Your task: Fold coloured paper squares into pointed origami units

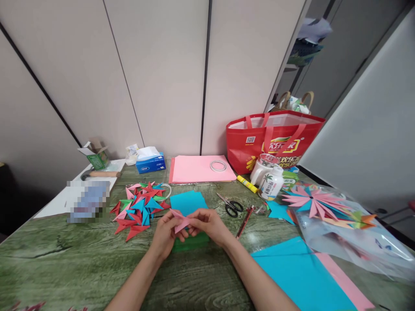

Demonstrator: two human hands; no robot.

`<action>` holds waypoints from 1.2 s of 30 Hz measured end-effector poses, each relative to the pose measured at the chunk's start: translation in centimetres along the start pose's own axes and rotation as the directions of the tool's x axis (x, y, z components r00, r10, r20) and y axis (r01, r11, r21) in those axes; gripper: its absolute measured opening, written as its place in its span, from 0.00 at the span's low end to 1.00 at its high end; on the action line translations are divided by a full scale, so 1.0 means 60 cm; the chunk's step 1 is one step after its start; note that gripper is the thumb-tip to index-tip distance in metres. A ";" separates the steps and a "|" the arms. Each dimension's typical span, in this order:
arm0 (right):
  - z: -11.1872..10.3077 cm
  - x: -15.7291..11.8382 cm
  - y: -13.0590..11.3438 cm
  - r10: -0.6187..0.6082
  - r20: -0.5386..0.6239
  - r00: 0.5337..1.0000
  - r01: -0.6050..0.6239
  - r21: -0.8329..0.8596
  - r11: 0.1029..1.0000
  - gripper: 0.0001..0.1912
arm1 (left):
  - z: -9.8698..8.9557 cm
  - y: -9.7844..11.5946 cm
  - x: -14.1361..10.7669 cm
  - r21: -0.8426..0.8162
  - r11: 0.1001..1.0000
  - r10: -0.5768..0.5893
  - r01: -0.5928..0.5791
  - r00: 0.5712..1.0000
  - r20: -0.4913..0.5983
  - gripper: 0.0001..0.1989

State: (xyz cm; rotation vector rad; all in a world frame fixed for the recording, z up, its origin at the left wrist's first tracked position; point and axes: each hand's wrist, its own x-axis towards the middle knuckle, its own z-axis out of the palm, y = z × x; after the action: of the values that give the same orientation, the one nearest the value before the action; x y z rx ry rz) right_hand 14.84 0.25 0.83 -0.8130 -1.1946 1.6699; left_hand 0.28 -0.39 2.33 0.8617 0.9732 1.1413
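Note:
A small folded piece of pink paper (181,223) is held between both hands above the middle of the table. My left hand (166,231) pinches its left side, and my right hand (205,222) pinches the right side with thumb and fingers. Beneath and behind the hands lie blue paper sheets (188,200) and green paper (191,244). To the left of my left hand is a pile of folded paper pieces (141,209) in red, blue, pink and green. Black-handled scissors (231,207) and a dark red pen (244,222) lie to the right of my right hand.
Pink sheets (197,168) with rings (218,166) lie at the back. A tissue box (151,164) and hammer (103,173) are left. A glue stick (247,184), white bottle (272,183), red bag (243,147), large blue sheet (301,272) and paper flower (313,198) stand or lie right.

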 end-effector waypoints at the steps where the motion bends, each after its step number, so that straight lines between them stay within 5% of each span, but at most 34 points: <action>1: 0.000 0.000 0.001 0.028 0.005 1.000 -0.028 0.029 0.999 0.16 | 0.000 0.000 0.000 0.005 1.000 -0.005 0.005 1.000 -0.007 0.05; 12: -0.002 0.001 -0.004 0.366 0.031 0.930 -0.367 0.086 0.926 0.20 | 0.002 -0.005 -0.005 0.087 0.996 -0.042 0.035 0.997 0.071 0.04; 18: -0.001 0.002 0.002 0.308 0.026 0.951 -0.308 -0.005 0.952 0.19 | -0.001 -0.007 -0.003 0.085 0.996 -0.038 0.031 0.995 0.087 0.03; 25: 0.014 0.003 0.003 0.058 -0.174 0.983 -0.115 -0.338 0.934 0.15 | 0.005 -0.004 -0.004 0.121 0.990 0.062 -0.076 0.991 0.114 0.13; 31: 0.017 -0.002 0.010 -0.140 -0.102 0.985 0.072 -0.497 0.865 0.12 | 0.005 -0.010 -0.001 0.162 0.983 0.073 -0.083 0.995 0.069 0.10; 36: 0.023 -0.005 0.011 -0.099 -0.040 0.994 0.077 -0.382 0.921 0.13 | -0.004 -0.016 0.003 0.148 0.982 0.116 -0.121 0.992 0.040 0.11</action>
State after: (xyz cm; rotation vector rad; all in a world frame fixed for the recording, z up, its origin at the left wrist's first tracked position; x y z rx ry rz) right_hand 13.52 -0.59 0.63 -1.0201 -1.5171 1.3480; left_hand 0.39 -0.38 1.35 1.0676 1.0021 1.1629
